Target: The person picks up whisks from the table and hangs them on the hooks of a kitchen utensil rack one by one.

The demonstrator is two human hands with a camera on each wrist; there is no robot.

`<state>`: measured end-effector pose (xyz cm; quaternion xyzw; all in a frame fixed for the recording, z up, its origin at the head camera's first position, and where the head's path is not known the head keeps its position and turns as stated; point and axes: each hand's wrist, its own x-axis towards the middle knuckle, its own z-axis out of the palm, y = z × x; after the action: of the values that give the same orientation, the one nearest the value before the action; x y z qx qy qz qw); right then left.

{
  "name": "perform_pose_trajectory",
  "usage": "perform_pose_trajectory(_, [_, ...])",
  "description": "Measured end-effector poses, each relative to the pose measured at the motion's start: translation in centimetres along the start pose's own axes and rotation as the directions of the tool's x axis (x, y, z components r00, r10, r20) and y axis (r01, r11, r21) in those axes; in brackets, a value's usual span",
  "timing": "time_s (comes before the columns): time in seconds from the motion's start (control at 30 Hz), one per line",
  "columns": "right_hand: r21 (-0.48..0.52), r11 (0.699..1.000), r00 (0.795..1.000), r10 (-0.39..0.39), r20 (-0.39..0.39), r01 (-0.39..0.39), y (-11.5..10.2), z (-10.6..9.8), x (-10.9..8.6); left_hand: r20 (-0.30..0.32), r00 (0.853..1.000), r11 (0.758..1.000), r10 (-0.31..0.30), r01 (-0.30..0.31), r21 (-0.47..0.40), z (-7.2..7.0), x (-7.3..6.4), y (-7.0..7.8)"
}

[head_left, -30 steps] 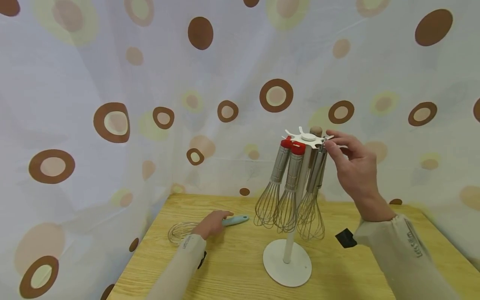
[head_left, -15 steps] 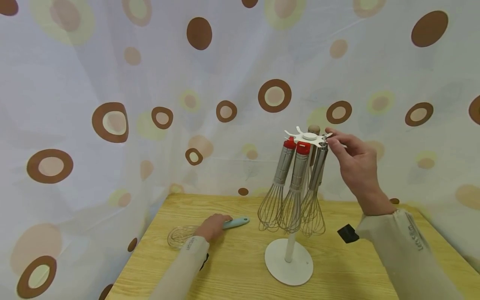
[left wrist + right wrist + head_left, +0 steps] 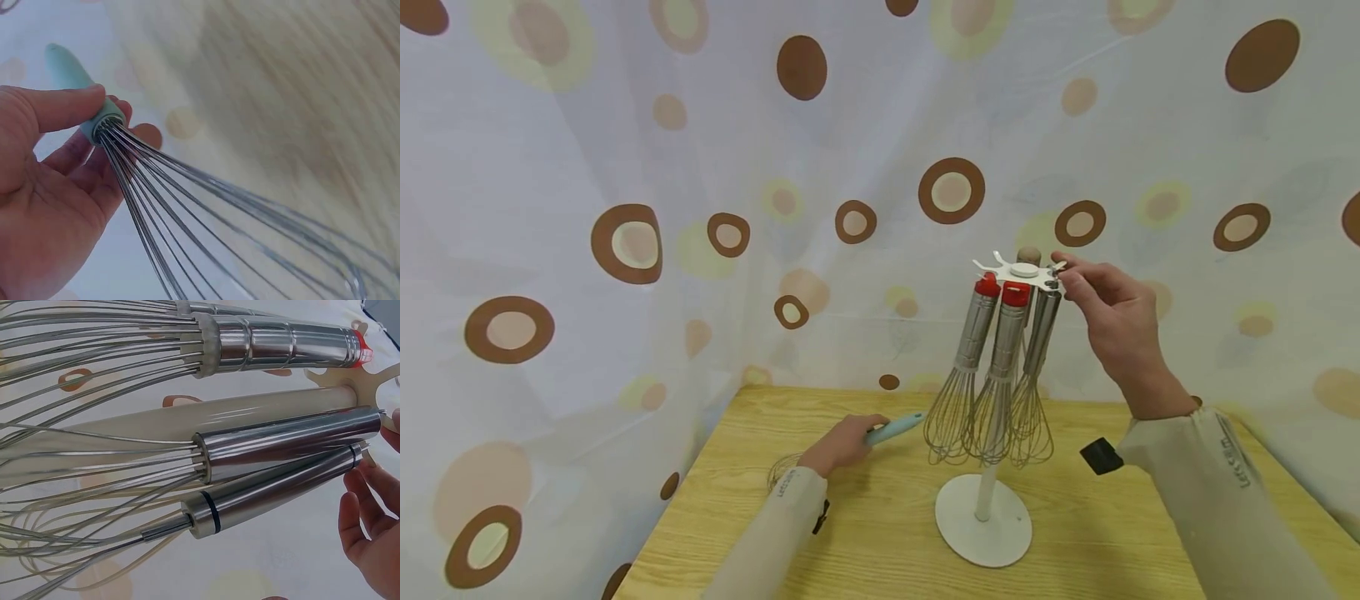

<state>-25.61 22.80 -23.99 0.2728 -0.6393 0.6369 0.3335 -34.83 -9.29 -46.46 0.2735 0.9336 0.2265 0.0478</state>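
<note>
My left hand (image 3: 844, 442) grips a whisk (image 3: 895, 428) with a light blue handle, thumb and fingers round the handle near the wires in the left wrist view. Its wire end is partly hidden behind my wrist in the head view. My right hand (image 3: 1118, 325) is raised at the top of a white whisk stand (image 3: 1024, 270), thumb and fingers pinching one of its prongs. Two red-capped steel whisks (image 3: 1009, 342) hang at the front of the stand. Beside the pinched prong hang plain steel whisks (image 3: 269, 494), one with a dark ring.
The stand's round white base (image 3: 981, 550) rests on the wooden table (image 3: 872, 542). A whisk with a wooden handle end (image 3: 1028, 256) hangs at the stand's back. A spotted curtain (image 3: 850, 125) hangs behind. A black strap end (image 3: 1101, 456) dangles from my right sleeve.
My left hand has taken hold of the light blue whisk, and its handle has shifted right and tilted up. The hanging whisks have swung rightward as the stand's top turned a little under my right hand.
</note>
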Motion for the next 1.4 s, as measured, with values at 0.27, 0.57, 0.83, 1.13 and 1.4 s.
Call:
perform_pose_trajectory(0.27, [0.002,1.0,1.0,-0.008,0.028,0.008,0.5,-0.5,0.3,-0.09,0.995,0.971,0.037,-0.057,-0.232,-1.8,0.5,2.2])
perform_pose_trajectory(0.57, [0.07,0.998,0.996,0.003,0.084,-0.008,1.0,-1.4,0.6,-0.281,0.956,0.85,0.089,-0.22,-0.479,-5.2,0.7,5.7])
perform_pose_trajectory(0.83, [0.098,0.991,0.994,0.078,0.081,-0.086,0.8,-1.8,0.5,-0.375,0.915,0.734,0.145,-0.354,-0.58,-8.0,0.3,9.6])
perform_pose_trajectory(1.13, [0.144,0.985,0.991,0.084,0.106,-0.099,0.9,-2.0,0.7,-0.414,0.89,0.619,0.193,-0.438,-0.652,-10.5,0.0,13.5])
perform_pose_trajectory(1.4, [0.172,0.98,0.991,0.081,0.11,-0.099,1.2,-2.0,0.8,-0.399,0.889,0.596,0.226,-0.45,-0.665,-11.2,0.4,15.3])
